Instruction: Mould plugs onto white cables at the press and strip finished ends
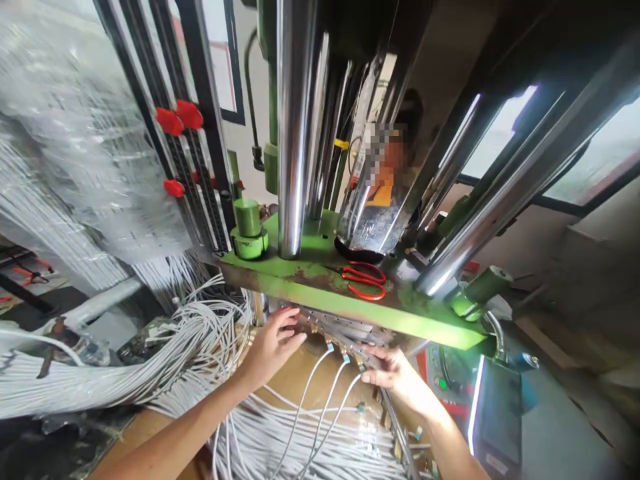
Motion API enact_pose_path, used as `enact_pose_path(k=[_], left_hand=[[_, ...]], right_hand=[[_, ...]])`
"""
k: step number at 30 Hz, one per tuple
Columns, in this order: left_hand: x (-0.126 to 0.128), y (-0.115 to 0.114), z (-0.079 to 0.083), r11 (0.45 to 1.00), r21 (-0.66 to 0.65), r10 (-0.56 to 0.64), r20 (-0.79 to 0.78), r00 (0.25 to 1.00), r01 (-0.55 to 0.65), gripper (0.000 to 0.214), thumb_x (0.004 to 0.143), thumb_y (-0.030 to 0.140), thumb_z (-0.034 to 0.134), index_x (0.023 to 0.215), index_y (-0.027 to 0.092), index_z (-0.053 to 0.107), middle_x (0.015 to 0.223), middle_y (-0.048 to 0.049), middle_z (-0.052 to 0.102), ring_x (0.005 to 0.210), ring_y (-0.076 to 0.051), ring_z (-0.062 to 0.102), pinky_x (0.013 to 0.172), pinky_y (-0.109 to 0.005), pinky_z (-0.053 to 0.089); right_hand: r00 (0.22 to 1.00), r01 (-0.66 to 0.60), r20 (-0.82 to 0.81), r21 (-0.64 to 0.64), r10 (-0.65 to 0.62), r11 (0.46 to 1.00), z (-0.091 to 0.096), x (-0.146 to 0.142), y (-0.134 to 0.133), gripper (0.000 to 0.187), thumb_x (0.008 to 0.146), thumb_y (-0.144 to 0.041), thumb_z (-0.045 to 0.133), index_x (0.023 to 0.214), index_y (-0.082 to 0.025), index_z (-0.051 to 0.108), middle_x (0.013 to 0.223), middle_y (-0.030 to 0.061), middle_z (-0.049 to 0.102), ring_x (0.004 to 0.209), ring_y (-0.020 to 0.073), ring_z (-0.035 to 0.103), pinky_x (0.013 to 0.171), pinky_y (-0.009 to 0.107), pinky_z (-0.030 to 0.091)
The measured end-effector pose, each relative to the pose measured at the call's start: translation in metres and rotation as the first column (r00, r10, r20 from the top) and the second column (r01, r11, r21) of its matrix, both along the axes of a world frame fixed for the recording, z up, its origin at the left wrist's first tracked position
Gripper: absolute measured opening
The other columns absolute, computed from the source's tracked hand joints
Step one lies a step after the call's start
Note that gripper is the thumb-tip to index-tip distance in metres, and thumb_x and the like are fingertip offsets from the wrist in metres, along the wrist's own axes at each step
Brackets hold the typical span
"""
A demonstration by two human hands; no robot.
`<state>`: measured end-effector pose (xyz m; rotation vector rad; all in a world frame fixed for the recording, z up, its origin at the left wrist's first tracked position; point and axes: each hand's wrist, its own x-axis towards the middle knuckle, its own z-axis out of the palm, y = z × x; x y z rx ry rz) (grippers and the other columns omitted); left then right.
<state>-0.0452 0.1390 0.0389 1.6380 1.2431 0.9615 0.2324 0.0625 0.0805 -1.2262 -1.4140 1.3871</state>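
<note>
My left hand [277, 345] is at the left end of a long metal mould plate [333, 333] under the green press platen. Its fingers are apart, with the tips close to the plate; contact there is unclear. My right hand [393, 373] grips the plate's right end, fingers over it and thumb below, near a cable end. Between my hands, several white cables [325, 393] run up to the plate, with small teal-tipped connectors [346, 359] at their ends. More white cables [320, 443] lie in a bundle below.
Red-handled scissors [367, 280] lie on the green platen [300, 283], among upright steel columns [291, 133]. A thick cable bundle [150, 373] spreads at left. A control box with a green button [441, 383] and a dark screen [495, 413] stand right. A person [387, 160] is behind the press.
</note>
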Motion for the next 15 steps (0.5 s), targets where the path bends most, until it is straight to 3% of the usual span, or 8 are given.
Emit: enact_pose_path(k=[2,4,7,9,11,12,15], left_hand=[[0.003,-0.008,-0.004,0.996,-0.011,-0.084,-0.098,0.992,0.083,0.03,0.084,0.04,0.058,0.1,0.017,0.071,0.098,-0.0083,0.073,0.086,-0.022,0.069,0.081,-0.034,0.057],[0.018,-0.02,-0.012,0.958,-0.049,-0.286,-0.216,0.933,0.282,0.023,0.086,0.035,0.057,0.082,0.018,0.073,0.079,-0.0046,0.071,0.072,-0.019,0.065,0.07,-0.029,0.053],[0.058,-0.039,-0.026,0.827,-0.012,-0.534,-0.329,0.779,0.562,0.02,0.084,0.034,0.064,0.084,0.017,0.074,0.082,-0.0057,0.071,0.074,-0.021,0.064,0.069,-0.03,0.049],[0.082,-0.049,-0.033,0.723,0.078,-0.598,-0.425,0.679,0.686,0.017,0.084,0.03,0.066,0.091,0.018,0.075,0.093,-0.0077,0.073,0.085,-0.024,0.066,0.078,-0.033,0.05],[0.093,-0.055,-0.037,0.676,0.136,-0.593,-0.482,0.645,0.724,0.017,0.088,0.024,0.059,0.092,0.018,0.074,0.098,-0.0088,0.074,0.091,-0.025,0.066,0.084,-0.035,0.051],[0.092,-0.057,-0.036,0.702,0.138,-0.575,-0.469,0.67,0.699,0.019,0.09,0.022,0.055,0.09,0.017,0.074,0.096,-0.0084,0.074,0.088,-0.024,0.067,0.082,-0.034,0.051],[0.07,-0.063,-0.029,0.88,0.067,-0.436,-0.279,0.855,0.471,0.021,0.093,0.024,0.053,0.087,0.017,0.072,0.082,-0.0037,0.074,0.073,-0.018,0.068,0.067,-0.026,0.052]], right_hand=[[0.999,0.046,-0.003,-0.041,-0.046,0.998,-0.009,0.011,-0.017,0.055,0.074,-0.051,0.079,0.122,-0.027,0.073,0.102,0.0072,0.075,0.096,0.0267,0.067,0.092,0.043,0.045],[0.995,0.095,0.017,-0.077,-0.094,0.993,-0.017,0.021,-0.038,0.054,0.072,-0.048,0.081,0.122,-0.03,0.072,0.089,0.0051,0.075,0.082,0.0253,0.068,0.085,0.043,0.049],[0.982,0.179,0.072,-0.093,-0.173,0.979,-0.025,0.029,-0.068,0.051,0.07,-0.04,0.083,0.12,-0.032,0.074,0.084,0.0039,0.075,0.081,0.026,0.067,0.082,0.041,0.052],[0.966,0.242,0.117,-0.085,-0.231,0.967,-0.028,0.033,-0.084,0.049,0.069,-0.036,0.082,0.117,-0.031,0.075,0.097,0.0057,0.076,0.095,0.0289,0.068,0.091,0.042,0.052],[0.945,0.296,0.171,-0.09,-0.278,0.951,-0.032,0.036,-0.096,0.05,0.068,-0.033,0.081,0.118,-0.027,0.075,0.111,0.0072,0.075,0.104,0.0302,0.068,0.098,0.042,0.051],[0.938,0.308,0.196,-0.094,-0.286,0.947,-0.035,0.037,-0.101,0.052,0.069,-0.032,0.08,0.121,-0.026,0.074,0.116,0.0077,0.074,0.108,0.0303,0.067,0.1,0.041,0.051],[0.93,0.302,0.249,-0.103,-0.27,0.948,-0.049,0.04,-0.115,0.056,0.073,-0.033,0.077,0.128,-0.024,0.069,0.108,0.0066,0.077,0.11,0.0295,0.067,0.097,0.037,0.053]])
